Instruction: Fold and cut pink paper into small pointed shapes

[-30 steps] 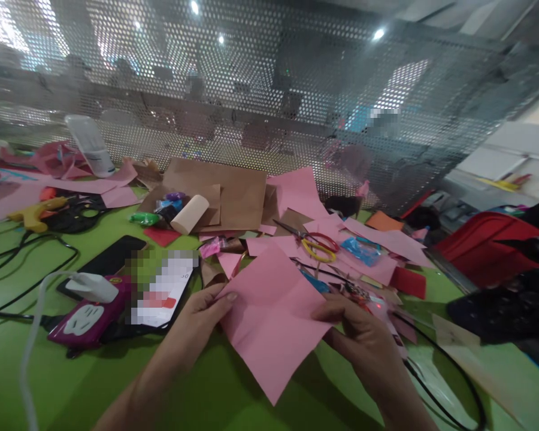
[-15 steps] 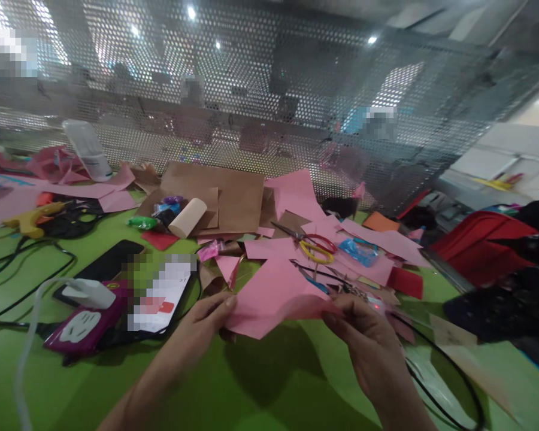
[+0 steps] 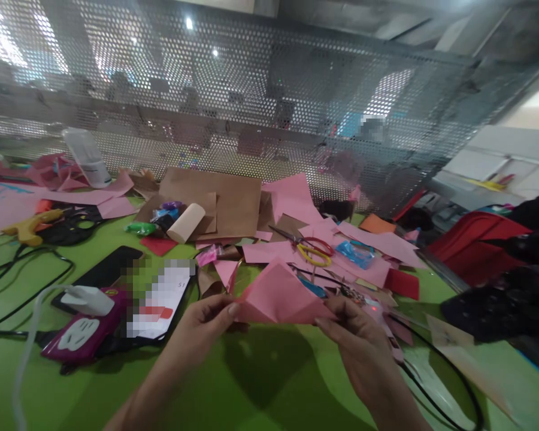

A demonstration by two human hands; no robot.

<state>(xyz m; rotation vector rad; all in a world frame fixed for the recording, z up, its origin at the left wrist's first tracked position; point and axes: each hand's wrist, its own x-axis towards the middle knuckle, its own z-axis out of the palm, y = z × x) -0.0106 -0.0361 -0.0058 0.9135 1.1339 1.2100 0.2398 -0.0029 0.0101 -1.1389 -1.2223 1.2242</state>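
A pink sheet of paper (image 3: 276, 296) is stretched between my two hands above the green table (image 3: 269, 383), its middle bent up to a point at the far side. My left hand (image 3: 213, 320) pinches the left corner between thumb and fingers. The right corner is pinched the same way by my right hand (image 3: 353, 329). Just beyond the paper lie scissors with red and yellow handles (image 3: 314, 251) and a small pink scrap (image 3: 227, 274). The paper's shadow falls on the table underneath.
At left are a purple power bank-like box with a white plug (image 3: 83, 332), phones (image 3: 161, 305), cables and a yellow glue gun (image 3: 33, 227). Brown cardboard (image 3: 238, 203), a cream roll (image 3: 186, 222) and a white bottle (image 3: 87, 158) stand farther back, before a perforated metal screen (image 3: 233, 120).
The pink paper has gone from a flat, opened diamond facing me to a folded shape, its near corner no longer hanging down. Both hands keep their pinch on its side corners.
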